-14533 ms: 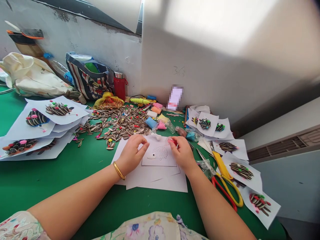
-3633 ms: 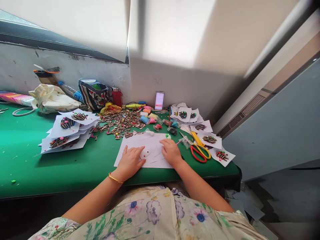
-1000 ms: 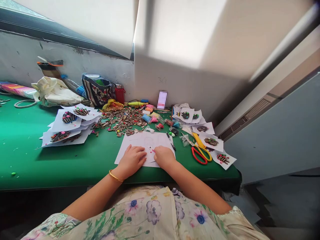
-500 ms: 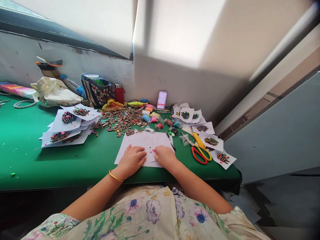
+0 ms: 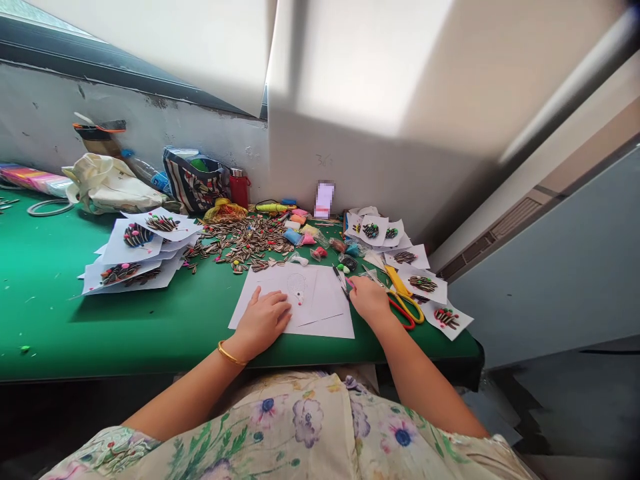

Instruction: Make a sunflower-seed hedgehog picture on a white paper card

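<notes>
My left hand lies flat on the left part of the white paper sheets, fingers stretched out. Right of its fingertips is a hedgehog drawing, turned on end, with a dark eye and a small red dot at its snout. My right hand is closed just off the sheets' right edge, with a slim pink stick showing at its fingertips; most of it is hidden. Beside that hand lie a black pen and green clay bits. Partly behind the hand are scissors with red and yellow handles.
Sunflower seeds are heaped behind the paper, next to coloured clay packets. Cards with seed hedgehogs lie in a left stack and a right row. Bags and a red flask stand along the wall.
My right hand has moved from the drawing's snout to the right, off the paper, with the pink stick. The drawing's snout is uncovered. My left hand has stayed nearly still.
</notes>
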Motion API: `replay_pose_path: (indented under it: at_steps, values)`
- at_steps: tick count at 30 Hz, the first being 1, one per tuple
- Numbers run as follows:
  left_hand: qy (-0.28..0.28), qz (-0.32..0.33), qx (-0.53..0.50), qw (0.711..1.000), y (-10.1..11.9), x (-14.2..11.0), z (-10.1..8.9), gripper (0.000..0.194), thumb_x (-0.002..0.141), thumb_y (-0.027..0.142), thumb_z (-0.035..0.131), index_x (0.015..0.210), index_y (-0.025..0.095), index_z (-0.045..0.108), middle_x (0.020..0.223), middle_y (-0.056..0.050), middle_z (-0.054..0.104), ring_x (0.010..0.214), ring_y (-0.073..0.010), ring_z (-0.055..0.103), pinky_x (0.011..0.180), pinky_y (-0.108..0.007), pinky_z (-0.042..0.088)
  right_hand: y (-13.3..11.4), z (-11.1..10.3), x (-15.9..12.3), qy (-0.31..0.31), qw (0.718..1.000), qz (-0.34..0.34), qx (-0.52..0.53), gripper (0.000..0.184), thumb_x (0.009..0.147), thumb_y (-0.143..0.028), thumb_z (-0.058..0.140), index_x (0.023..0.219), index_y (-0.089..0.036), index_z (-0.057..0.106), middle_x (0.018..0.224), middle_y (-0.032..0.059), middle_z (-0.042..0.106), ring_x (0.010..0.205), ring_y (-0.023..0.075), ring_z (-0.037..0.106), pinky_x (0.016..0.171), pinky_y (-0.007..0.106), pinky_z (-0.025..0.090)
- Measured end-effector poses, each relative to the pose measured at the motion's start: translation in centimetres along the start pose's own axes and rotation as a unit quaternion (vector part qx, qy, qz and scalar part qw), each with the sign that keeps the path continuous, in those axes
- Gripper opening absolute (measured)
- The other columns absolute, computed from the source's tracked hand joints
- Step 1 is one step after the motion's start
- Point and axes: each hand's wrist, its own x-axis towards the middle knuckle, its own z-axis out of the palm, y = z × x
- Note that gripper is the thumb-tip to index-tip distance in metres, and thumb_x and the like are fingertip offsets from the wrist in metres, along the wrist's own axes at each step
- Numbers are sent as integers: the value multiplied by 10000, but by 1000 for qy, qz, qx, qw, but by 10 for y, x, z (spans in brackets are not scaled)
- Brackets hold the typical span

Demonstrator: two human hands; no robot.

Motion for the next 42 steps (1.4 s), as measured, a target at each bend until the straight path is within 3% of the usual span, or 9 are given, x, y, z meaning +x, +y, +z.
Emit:
replay_pose_path:
  at_steps: [6,14,19,22,25,28,33,38,42]
  values:
    - [-6,-1,7,1000,-2,4,0,209,943,261,500,1016,231,694,1229,-78,684,1271,-269,562,1188,-628,195,10,1,20,27,999,-13,-11,346,938,-199,462,1205,-192,682,1207,136,649,1095,289,568,884,373,446]
    - [-13,-5,7,1000,3,22,-8,184,916,227,506,846,210,675,1048,-69,724,1017,-232,666,1176,-625,196,-35,8,105,32,994,-107,12,524,935,-163,491,1448,-268,498,1472,78,493,1319,247,415,1021,361,413]
    - [-40,-15,-34,998,-6,30,-12,199,921,273,508,864,224,693,1031,-48,740,996,-219,676,1182,-601,193,-51,17,136,30,992,-118,30,368,933,-147,508,1249,-266,654,1492,60,487,1365,248,367,1079,413,360]
    - [-55,-38,-54,996,-17,31,-12,206,921,300,507,915,234,702,1111,-45,734,1066,-225,663,1177,-600,213,-49,15,134,56,991,-108,57,286,960,-183,480,1167,-218,673,1484,86,491,1374,244,353,1086,401,342]
    - [-26,-60,-52,997,-27,33,-12,220,915,319,509,943,239,713,1188,-51,718,1119,-241,648,1166,-586,253,-45,11,118,77,987,-100,95,302,980,-211,430,1204,-174,629,1378,130,572,1268,243,470,1022,364,386]
    - [17,-61,-50,997,-31,40,-13,242,916,321,501,943,237,726,1181,-51,723,1097,-242,655,1118,-500,360,-44,12,93,74,982,-102,138,314,985,-257,410,1233,-193,591,1181,89,670,1017,207,603,859,305,457]
    - [22,-39,-23,999,-24,48,-14,265,931,353,506,943,217,733,1116,-76,733,1047,-253,657,973,-421,467,-45,21,62,74,971,-114,199,307,965,-258,420,1216,-204,589,1180,62,659,1006,161,615,851,264,469]
    - [22,-55,82,995,-6,37,-2,501,811,622,645,1104,219,693,1281,-169,640,1227,-381,536,1122,-633,260,-44,23,59,76,964,-110,228,297,983,-313,413,1169,-192,611,1156,72,658,1009,154,614,872,257,467]
    - [10,-68,80,994,0,31,5,605,736,642,713,1177,231,654,1300,-177,612,1253,-400,504,1155,-692,113,-44,24,66,75,967,-95,224,301,993,-340,416,1187,-196,594,1159,62,666,986,153,621,852,259,464]
